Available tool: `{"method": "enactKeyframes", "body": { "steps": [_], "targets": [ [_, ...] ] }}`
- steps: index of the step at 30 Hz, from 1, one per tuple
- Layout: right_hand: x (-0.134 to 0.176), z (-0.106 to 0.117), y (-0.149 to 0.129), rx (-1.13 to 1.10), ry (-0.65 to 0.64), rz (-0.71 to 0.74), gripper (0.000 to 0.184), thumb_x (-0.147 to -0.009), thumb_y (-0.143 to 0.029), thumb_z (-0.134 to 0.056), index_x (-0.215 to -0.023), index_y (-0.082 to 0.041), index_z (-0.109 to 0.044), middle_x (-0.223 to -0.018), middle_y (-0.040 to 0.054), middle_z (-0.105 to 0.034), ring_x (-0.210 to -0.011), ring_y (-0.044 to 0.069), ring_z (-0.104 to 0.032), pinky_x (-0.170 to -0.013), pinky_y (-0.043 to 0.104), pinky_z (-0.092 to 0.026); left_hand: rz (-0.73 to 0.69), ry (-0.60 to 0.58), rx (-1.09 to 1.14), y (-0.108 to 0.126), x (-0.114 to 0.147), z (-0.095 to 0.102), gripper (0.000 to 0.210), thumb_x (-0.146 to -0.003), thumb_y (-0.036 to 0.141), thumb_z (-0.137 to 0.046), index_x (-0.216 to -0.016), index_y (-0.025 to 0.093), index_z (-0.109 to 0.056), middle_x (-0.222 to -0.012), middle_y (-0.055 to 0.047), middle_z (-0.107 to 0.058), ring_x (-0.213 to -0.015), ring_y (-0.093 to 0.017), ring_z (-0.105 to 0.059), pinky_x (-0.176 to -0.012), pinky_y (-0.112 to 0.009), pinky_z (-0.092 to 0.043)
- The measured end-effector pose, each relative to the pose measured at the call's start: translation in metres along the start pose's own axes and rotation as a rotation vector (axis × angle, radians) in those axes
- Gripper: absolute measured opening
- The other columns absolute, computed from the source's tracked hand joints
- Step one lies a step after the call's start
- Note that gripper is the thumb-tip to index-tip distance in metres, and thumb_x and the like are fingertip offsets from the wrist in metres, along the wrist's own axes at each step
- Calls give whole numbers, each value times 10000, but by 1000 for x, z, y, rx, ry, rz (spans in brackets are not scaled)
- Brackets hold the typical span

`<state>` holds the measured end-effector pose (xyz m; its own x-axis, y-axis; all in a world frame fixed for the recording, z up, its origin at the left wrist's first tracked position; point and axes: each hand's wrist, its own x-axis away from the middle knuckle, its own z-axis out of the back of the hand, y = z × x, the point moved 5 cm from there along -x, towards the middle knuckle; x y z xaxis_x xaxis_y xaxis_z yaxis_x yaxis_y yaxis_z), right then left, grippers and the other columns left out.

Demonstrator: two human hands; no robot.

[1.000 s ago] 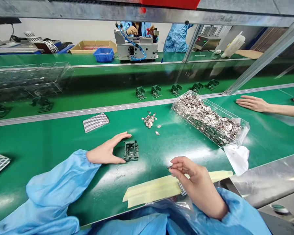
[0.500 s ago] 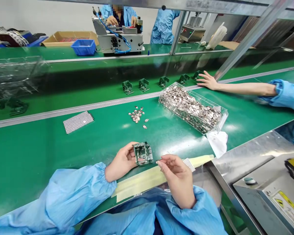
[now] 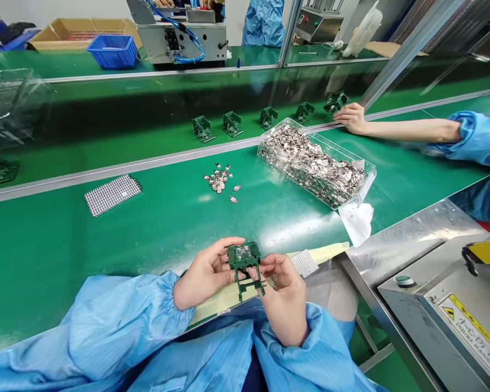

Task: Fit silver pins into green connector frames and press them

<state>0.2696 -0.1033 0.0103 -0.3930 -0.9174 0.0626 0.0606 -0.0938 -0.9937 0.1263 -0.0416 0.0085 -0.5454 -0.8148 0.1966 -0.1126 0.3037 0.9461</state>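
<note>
Between my two hands is a green plastic frame (image 3: 244,261), tilted so that its open legs point down toward me. My left hand (image 3: 204,276) grips its left side with thumb and fingers. On the other side, the fingers of my right hand (image 3: 288,299) are closed on the frame's right edge; whether they also hold a small part is hidden. A white gridded sheet (image 3: 304,263) lies just beyond my right hand, over pale yellow tape (image 3: 330,251) along the table edge. Ahead lies a small pile of metal clips (image 3: 219,181).
A clear tray (image 3: 369,182) full of metal pieces stands right of the pile, a white tissue (image 3: 357,222) at its corner. Another gridded sheet (image 3: 112,194) lies left. Several green frames (image 3: 232,124) line the belt; a co-worker's hand (image 3: 352,118) touches one. A metal machine (image 3: 445,310) stands right.
The green frame has been turned over, its legs now facing down. My right hand has moved left from beside it onto its edge. The co-worker's fingers have closed on a frame at the belt.
</note>
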Motion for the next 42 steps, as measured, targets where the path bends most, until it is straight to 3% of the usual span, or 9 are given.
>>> {"method": "enactKeyframes", "body": {
  "steps": [11, 15, 20, 31, 35, 38, 42],
  "targets": [
    [3, 0, -5, 13, 20, -1, 168, -763, -218, -690, -868, -214, -558, -710, -12, -657, -669, 161, -632, -651, 271, -475, 0, 72, -155, -3, -2, 4, 414, -592, 138, -851, -959, 138, -660, -863, -37, -743, -824, -182, -703, -720, -239, -581],
    [3, 1, -3, -2, -4, -35, 190, -742, -190, -686, -861, -214, -540, -712, -6, -655, -674, 170, -625, -638, 274, -464, 24, 49, -162, -3, -2, 2, 378, -623, 234, -852, -939, 146, -665, -826, -34, -729, -785, -192, -698, -690, -265, -578],
    [3, 0, -6, 47, 18, 34, 166, -768, -196, -682, -849, -218, -538, -714, -8, -644, -656, 163, -607, -623, 271, -449, 33, 35, -178, -3, -2, 1, 384, -630, 312, -856, -920, 150, -663, -847, -43, -715, -821, -201, -681, -704, -271, -563],
    [9, 0, -4, 119, 38, 90, 141, -809, -216, -669, -850, -222, -534, -726, -14, -607, -647, 152, -586, -614, 265, -453, 4, -42, -154, -9, 4, -2, 332, -723, 391, -801, -837, 147, -606, -741, -2, -597, -649, -113, -532, -564, -190, -454],
    [9, 3, -2, 84, 69, 134, 147, -811, -217, -674, -888, -225, -550, -862, 16, -597, -777, 170, -592, -702, 283, -482, 11, -27, -147, -9, 7, -4, 330, -729, 373, -802, -844, 151, -587, -732, 9, -572, -646, -106, -522, -567, -181, -447],
    [7, 0, 4, -47, 12, 36, 182, -800, -246, -688, -910, -220, -546, -891, 29, -593, -760, 166, -587, -676, 278, -499, 36, -1, -110, -8, 8, -8, 348, -725, 386, -803, -874, 151, -596, -730, 5, -592, -658, -115, -554, -589, -188, -469],
    [5, -5, 9, -168, -38, -102, 243, -750, -298, -741, -859, -209, -543, -753, 3, -571, -660, 147, -554, -587, 245, -487, 71, 51, -121, -7, 8, -11, 413, -716, 420, -800, -969, 146, -623, -774, -24, -655, -667, -133, -592, -610, -209, -494]
  ]
}}
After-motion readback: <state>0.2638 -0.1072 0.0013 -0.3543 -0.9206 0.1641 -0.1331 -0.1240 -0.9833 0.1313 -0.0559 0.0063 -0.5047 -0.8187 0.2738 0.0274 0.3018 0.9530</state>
